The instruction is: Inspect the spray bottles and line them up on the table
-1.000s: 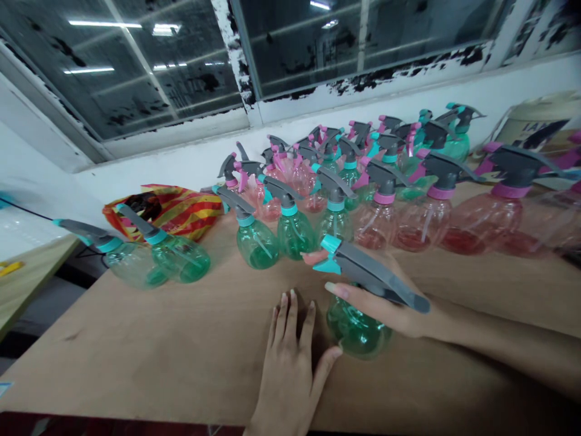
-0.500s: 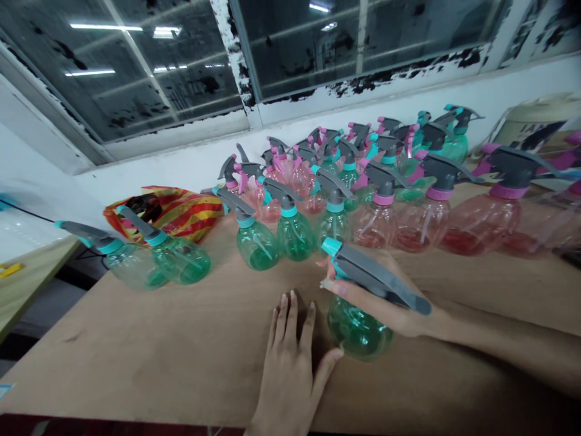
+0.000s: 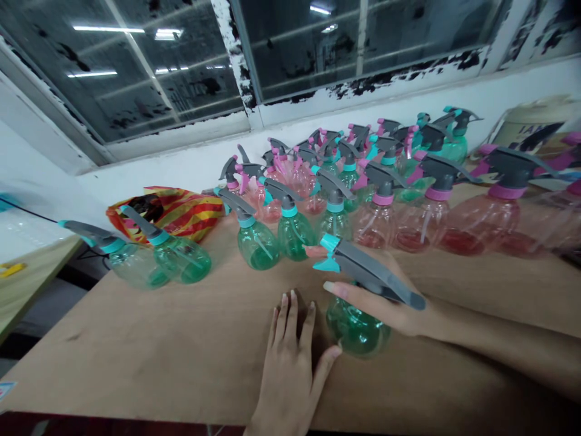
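A green spray bottle with a grey head and turquoise nozzle stands on the brown table, some green liquid low inside it. My right hand is wrapped round its neck under the spray head, thumb on the near side. One finger reaches out beyond the turquoise trigger; the other fingers are hidden behind the bottle. Flat on the tabletop lies my left hand, its fingers spread and holding nothing. Its thumb tip is close to the base of the bottle, and I cannot tell whether they touch.
Several green and pink spray bottles crowd the back of the table. Two green bottles stand at the left, before a red and yellow bag. A pale container is at the back right. Behind runs a window wall.
My right hand's fingers have loosened off the trigger, which now stands out forward. The spray head has shifted slightly left and up. My left hand stays in place.
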Demonstrator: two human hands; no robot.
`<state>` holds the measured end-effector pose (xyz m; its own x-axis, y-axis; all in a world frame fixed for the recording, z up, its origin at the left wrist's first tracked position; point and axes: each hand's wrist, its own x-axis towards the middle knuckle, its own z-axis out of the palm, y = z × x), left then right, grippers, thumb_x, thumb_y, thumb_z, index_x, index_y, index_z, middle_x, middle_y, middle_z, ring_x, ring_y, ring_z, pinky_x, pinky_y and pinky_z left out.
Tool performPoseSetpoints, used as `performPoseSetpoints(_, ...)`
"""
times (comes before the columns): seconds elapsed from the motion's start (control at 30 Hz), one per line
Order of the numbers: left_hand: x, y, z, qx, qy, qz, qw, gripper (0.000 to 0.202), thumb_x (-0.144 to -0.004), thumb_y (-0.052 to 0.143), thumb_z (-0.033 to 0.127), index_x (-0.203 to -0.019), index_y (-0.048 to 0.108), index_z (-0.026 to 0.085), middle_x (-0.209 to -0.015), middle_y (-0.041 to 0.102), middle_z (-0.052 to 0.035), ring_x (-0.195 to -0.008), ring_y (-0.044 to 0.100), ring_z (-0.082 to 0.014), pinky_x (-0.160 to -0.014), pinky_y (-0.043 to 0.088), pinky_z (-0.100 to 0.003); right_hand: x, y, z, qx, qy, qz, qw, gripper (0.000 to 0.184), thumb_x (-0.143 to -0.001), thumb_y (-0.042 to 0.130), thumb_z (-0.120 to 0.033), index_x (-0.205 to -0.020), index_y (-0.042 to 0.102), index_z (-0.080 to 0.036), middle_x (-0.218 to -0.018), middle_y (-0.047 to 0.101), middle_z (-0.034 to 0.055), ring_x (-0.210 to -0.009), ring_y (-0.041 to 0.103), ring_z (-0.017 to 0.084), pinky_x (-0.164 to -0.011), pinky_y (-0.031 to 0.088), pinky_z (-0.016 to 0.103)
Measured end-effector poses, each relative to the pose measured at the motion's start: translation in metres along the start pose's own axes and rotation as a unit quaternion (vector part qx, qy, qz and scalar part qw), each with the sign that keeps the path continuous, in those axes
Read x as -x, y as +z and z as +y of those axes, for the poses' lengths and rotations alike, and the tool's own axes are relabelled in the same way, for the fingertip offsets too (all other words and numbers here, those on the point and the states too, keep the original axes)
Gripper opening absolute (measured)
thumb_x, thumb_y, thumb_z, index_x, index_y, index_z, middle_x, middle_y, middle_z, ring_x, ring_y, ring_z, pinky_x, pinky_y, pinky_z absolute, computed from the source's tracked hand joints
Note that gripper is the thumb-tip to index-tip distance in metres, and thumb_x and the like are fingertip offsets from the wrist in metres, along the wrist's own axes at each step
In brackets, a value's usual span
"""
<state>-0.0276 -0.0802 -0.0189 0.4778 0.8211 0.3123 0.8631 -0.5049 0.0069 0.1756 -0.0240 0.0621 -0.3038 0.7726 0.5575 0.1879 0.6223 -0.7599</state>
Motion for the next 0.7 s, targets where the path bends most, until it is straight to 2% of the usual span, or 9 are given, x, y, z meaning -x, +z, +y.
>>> performPoseSetpoints(0.13,0.0008,0.0012,-0.0006,0.004,-0.001,0.006,1.000,0.059,-0.100,0.045,0.044,-0.148,0.032,0.012,-0.155,0.027,-0.0180,-0.143,0.021,-0.0345,-0.106,0.039,-0.055,-0.0002,0.0001,0.0007,0.016,-0.003,-0.005,1.000,0.019,-0.086,0.061,-0.031,-0.104,0.063,-0.025,-0.087,0.065,0.0028,-0.080,0.064,0.019,-0.080,0.053,0.033)
performPoseSetpoints(0.23,0.0008,0.0008,-0.0004,0.007,-0.004,0.005,1.000,0.059,-0.100,0.045,0.044,-0.148,0.032,0.012,-0.155,0.028,-0.0179,-0.143,0.021,-0.0345,-0.106,0.039,-0.055,-0.0005,0.0004,0.0006,0.008,-0.009,0.000,1.000,0.020,-0.086,0.062,-0.030,-0.105,0.062,-0.027,-0.091,0.066,0.0033,-0.084,0.064,0.020,-0.080,0.053,0.034)
performPoseSetpoints(0.4,0.0007,0.0002,-0.0005,0.003,0.000,0.001,1.000,0.057,-0.101,0.043,0.044,-0.147,0.032,0.012,-0.155,0.028,-0.0182,-0.143,0.022,-0.0345,-0.107,0.038,-0.055,-0.0007,0.0002,-0.0003,0.014,-0.012,-0.002,1.000,0.019,-0.086,0.061,-0.030,-0.104,0.064,-0.027,-0.086,0.066,0.0035,-0.083,0.065,0.021,-0.081,0.053,0.036)
performPoseSetpoints(0.6,0.0004,0.0004,-0.0002,0.001,-0.003,0.001,1.000,0.057,-0.101,0.043,0.044,-0.147,0.032,0.013,-0.155,0.027,-0.0178,-0.143,0.021,-0.0345,-0.107,0.038,-0.055,-0.0015,0.0000,-0.0008,-0.007,-0.032,0.000,0.999,0.025,-0.086,0.061,-0.025,-0.111,0.064,-0.028,-0.106,0.070,0.0040,-0.097,0.067,0.020,-0.087,0.052,0.035)
performPoseSetpoints(0.7,-0.0002,0.0007,0.0007,0.001,-0.003,0.004,1.000,0.058,-0.100,0.043,0.046,-0.147,0.033,0.012,-0.155,0.027,-0.0190,-0.143,0.023,-0.0348,-0.107,0.038,-0.055,-0.0029,-0.0006,-0.0018,0.007,-0.036,0.002,0.999,0.017,-0.087,0.059,-0.025,-0.103,0.066,-0.025,-0.100,0.070,0.0045,-0.093,0.068,0.019,-0.082,0.053,0.033)
